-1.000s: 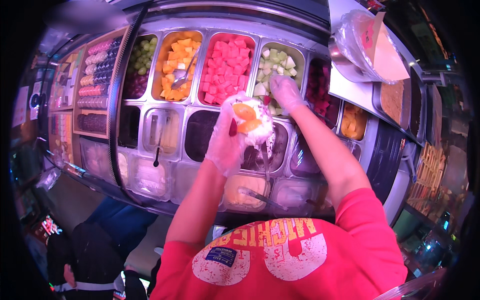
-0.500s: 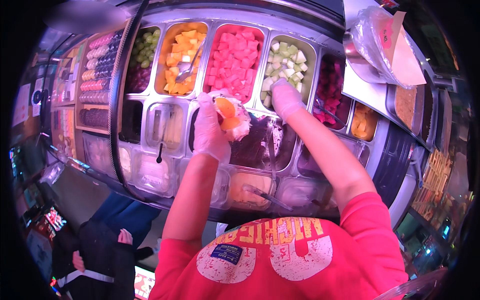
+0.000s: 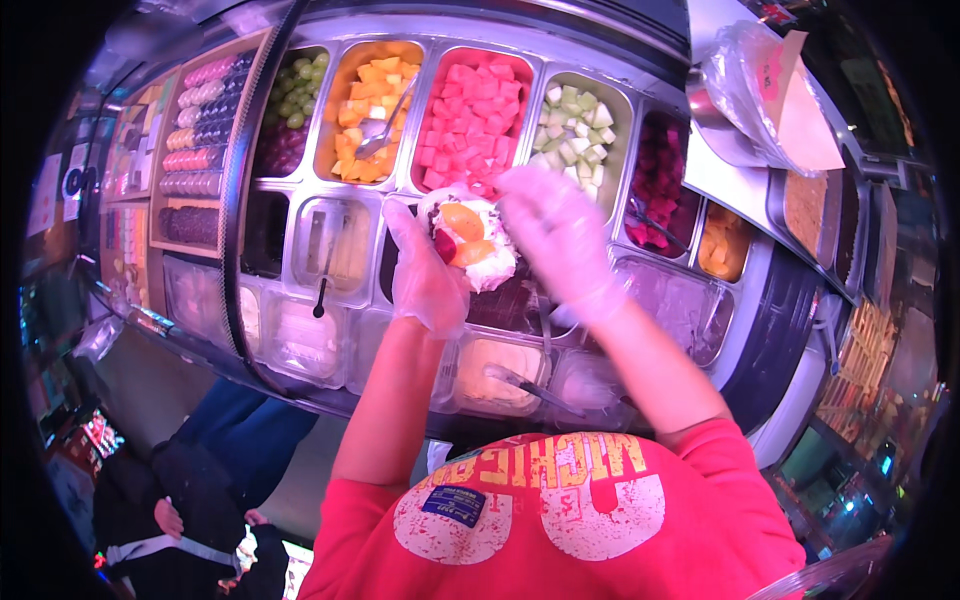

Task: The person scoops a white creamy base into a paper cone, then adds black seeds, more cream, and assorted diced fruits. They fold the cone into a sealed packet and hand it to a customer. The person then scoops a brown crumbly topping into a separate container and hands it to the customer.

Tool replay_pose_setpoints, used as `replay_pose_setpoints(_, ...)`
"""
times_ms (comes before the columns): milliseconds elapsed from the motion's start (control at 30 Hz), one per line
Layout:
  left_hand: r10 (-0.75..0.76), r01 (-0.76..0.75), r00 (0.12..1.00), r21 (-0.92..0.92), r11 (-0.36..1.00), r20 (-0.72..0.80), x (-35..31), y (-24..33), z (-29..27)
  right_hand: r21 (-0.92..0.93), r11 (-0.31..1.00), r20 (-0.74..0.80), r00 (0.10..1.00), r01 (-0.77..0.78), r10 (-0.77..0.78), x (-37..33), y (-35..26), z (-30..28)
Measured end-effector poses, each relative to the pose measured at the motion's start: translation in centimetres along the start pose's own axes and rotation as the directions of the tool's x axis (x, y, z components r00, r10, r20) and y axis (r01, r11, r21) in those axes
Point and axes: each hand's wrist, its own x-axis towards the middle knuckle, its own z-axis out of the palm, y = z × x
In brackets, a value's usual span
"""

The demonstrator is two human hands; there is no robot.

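Two gloved hands are working close together. Left hand (image 3: 428, 270) is cupping the cream-topped dessert (image 3: 478, 240), thumb and fingers curving around it. Right hand (image 3: 560, 235) is hovering just beside it, blurred, fingers bending; can't tell if they're holding anything. Dessert is sitting near the pink cubed fruit (image 3: 470, 115), on the person's side of it; the pale green cubed fruit (image 3: 575, 125) is lying beyond the right hand. Orange pieces (image 3: 460, 221) and a red berry (image 3: 444, 245) are resting on the cream. Looks like fruit topping is in progress; the next move is probably calling for a steady left hand and light fingertips. Cream side is facing up at the camera; visible long axis is slanting upper left to lower right. Base is hiding in the palm.
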Motion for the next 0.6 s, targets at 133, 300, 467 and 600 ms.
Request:
replay_pose_setpoints(133,-0.055,0.055,0.998,0.009,0.998,-0.02,-0.8,-0.8,-0.8,-0.109,0.99,0.098,0.992,0.092,-0.081,-4.4,-2.8,4.0)
replay_pose_setpoints(300,-0.057,0.06,0.994,0.03,0.998,-0.089,-1.8,-0.9,-0.4,-0.113,0.993,0.307,0.952,0.038,-0.001,-5.0,-4.7,3.5)
replay_pose_setpoints(467,-0.032,0.033,0.999,0.017,0.999,-0.029,-0.4,-2.4,-2.2,0.01,0.999,0.248,0.967,0.052,-0.053,-3.9,-2.6,1.9)
replay_pose_setpoints(600,0.073,-0.059,0.978,-0.075,0.995,0.195,-1.4,-2.0,-1.3,-0.012,0.964,0.13,0.956,-0.265,0.264,1.2,4.9,-1.8)
